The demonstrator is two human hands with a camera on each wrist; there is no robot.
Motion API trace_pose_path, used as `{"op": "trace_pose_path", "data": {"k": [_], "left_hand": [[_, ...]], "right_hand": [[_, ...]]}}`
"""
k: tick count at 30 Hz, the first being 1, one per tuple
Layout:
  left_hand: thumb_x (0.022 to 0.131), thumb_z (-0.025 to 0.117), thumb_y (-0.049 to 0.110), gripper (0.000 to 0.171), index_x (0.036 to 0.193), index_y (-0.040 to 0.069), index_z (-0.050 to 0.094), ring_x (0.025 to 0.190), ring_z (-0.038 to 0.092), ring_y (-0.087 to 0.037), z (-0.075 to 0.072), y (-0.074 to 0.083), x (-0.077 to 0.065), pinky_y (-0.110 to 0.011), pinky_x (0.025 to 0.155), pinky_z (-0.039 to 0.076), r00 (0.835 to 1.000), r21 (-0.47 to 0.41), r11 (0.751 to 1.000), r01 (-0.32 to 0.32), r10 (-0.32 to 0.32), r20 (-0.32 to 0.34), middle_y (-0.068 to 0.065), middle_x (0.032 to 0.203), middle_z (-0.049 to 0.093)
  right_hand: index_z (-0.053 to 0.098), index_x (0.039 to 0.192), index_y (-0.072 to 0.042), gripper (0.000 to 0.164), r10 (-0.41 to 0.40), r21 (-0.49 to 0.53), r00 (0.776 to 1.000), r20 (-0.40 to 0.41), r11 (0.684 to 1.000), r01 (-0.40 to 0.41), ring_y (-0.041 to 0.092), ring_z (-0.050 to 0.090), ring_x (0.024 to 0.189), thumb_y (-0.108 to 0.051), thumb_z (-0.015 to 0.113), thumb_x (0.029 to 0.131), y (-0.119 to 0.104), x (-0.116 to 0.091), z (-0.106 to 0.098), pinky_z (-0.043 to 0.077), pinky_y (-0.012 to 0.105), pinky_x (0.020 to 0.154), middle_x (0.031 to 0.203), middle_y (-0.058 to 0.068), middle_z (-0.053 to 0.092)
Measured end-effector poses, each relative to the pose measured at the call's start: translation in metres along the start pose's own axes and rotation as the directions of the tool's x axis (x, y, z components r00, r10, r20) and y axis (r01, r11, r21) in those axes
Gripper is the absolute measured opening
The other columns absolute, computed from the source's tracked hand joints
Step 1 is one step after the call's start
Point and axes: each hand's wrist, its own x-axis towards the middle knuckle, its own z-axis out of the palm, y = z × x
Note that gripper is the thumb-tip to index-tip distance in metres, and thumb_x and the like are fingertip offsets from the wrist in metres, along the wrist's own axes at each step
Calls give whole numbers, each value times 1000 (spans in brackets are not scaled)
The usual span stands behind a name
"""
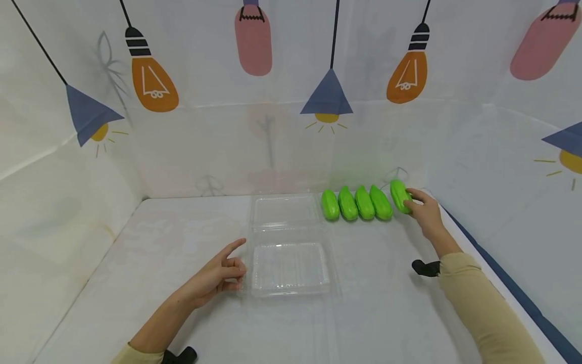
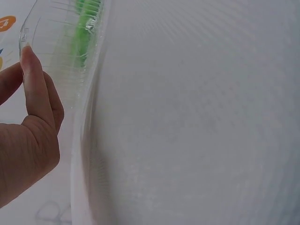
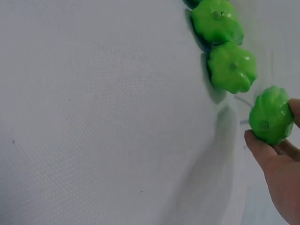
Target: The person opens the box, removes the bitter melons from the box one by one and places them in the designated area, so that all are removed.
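In the head view, my right hand [image 1: 426, 212] grips a glossy green ribbed vegetable [image 1: 400, 196], cucumber-like and plastic-looking, at the right end of a row. It is raised off the table, fingers and thumb on its sides; the right wrist view shows its lobed end [image 3: 272, 117]. Several matching green vegetables [image 1: 365, 203] lie side by side to its left. A clear plastic clamshell box [image 1: 291, 268] lies opened flat, lid [image 1: 285, 211] toward the back. At the box's left edge, my left hand [image 1: 223, 275] pinches the rim, index finger extended; the left wrist view shows the rim between its digits.
A white-covered table [image 1: 373, 308] carries everything. White sheeting [image 1: 291, 146] with printed lamps and bulbs rises behind and on both sides. A dark blue strip [image 1: 495, 268] runs along the table's right edge. Black wrist mounts [image 1: 425, 268] stick out near the sleeves.
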Motion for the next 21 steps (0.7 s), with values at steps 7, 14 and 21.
{"op": "trace_pose_path", "data": {"k": [7,14,21], "left_hand": [[100,58,14,77,159,30,12,73,57,-11,0,0,0,-21,69,56,1000,-7,1000,2,-2,-5,2,91,55],[100,57,12,76,159,28,11,73,57,-11,2,2,1,-21,68,55,1000,-11,1000,4,-4,1,3,90,55],[100,57,13,77,159,28,11,73,57,-11,1,2,2,-20,68,54,1000,-18,1000,5,-5,14,3,90,55]], "right_hand": [[38,150,0,52,23,-50,1000,9,999,-23,40,41,135,-19,49,103,4,0,1,44,2,74,154,27,35],[41,149,-1,50,47,-93,999,-16,995,-48,41,40,138,-20,50,103,7,2,5,39,5,75,154,26,38],[44,147,0,51,37,-149,999,-22,988,-40,42,37,141,-25,51,103,13,5,9,46,28,94,153,26,40]]}}
